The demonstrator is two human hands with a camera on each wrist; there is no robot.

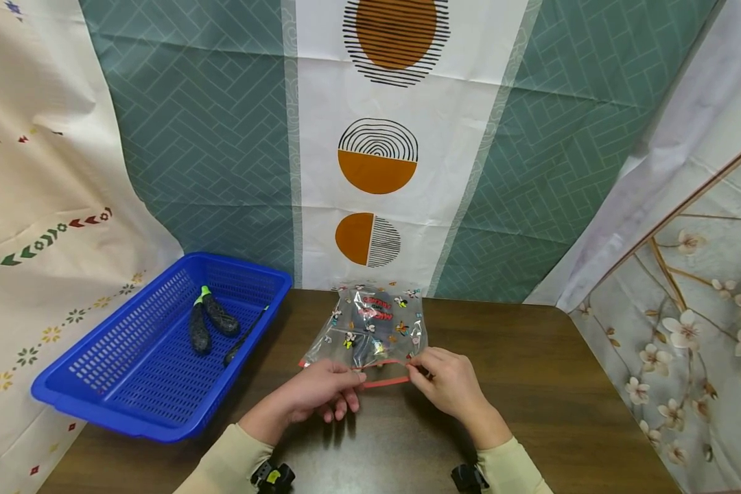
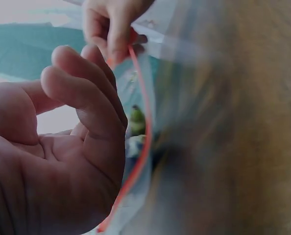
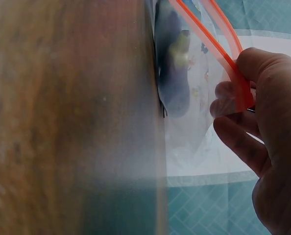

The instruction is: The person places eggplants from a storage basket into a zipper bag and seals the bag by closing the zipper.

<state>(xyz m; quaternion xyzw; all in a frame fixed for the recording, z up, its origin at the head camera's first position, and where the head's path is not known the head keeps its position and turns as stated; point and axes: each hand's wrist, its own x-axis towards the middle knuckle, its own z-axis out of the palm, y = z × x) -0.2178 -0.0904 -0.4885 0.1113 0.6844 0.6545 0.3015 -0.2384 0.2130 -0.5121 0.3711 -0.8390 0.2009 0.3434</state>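
Note:
A clear zip bag (image 1: pixel 377 336) with cartoon prints and a red-orange zip strip lies on the table, its mouth toward me and parted. Inside, a dark eggplant with a green cap (image 3: pixel 179 58) shows through the plastic in the right wrist view. My left hand (image 1: pixel 322 390) pinches the mouth's edge between thumb and forefinger, the other fingers loosely curled. At the mouth's right corner, my right hand (image 1: pixel 447 381) pinches the strip with thumb and fingers. In the left wrist view, the left fingertips' hold is partly hidden behind the hand.
A blue plastic basket (image 1: pixel 117 339) stands at the left of the brown wooden table (image 1: pixel 519 384). Two dark eggplants (image 1: pixel 213 319) with green caps lie in it, with another slim dark item (image 1: pixel 243 339) by its right wall. Patterned cloth (image 1: pixel 210 123) hangs behind the table.

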